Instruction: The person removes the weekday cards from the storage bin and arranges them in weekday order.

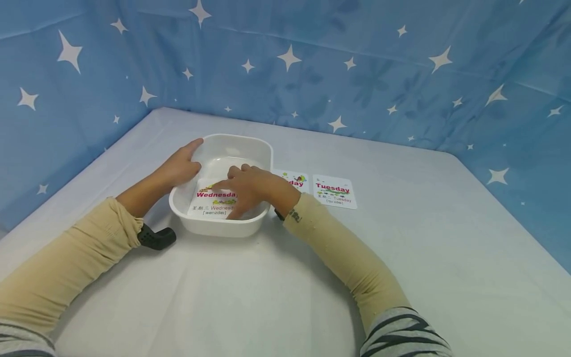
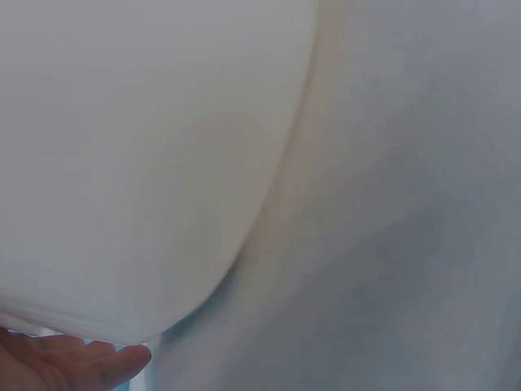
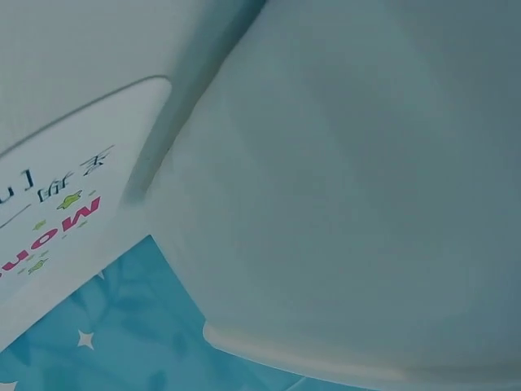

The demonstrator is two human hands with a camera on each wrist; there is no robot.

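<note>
A white plastic basin [image 1: 220, 229] stands on the table. My left hand [image 1: 180, 163] holds its left rim, the thumb over the inner side; in the left wrist view, the fingers [image 2: 114, 368] lie against the outside under the rim. Inside the basin is a white card [image 1: 209, 210] printed "Wednesday" with Chinese characters below. My right hand [image 1: 250, 191] reaches in over the right rim, its fingers spread over the card's right part, thumb near the lower edge. The right wrist view shows only the basin's outer wall [image 3: 326, 204] and a card beside it, with the hand hidden.
A "Tuesday" card [image 1: 334, 192] lies flat to the basin's right. Between them, a second card [image 1: 301, 181], reading "Mon..." in the right wrist view, is partly covered by the right hand. White cloth [image 1: 401, 238] covers the table. A blue star-patterned curtain [image 1: 312, 89] hangs behind.
</note>
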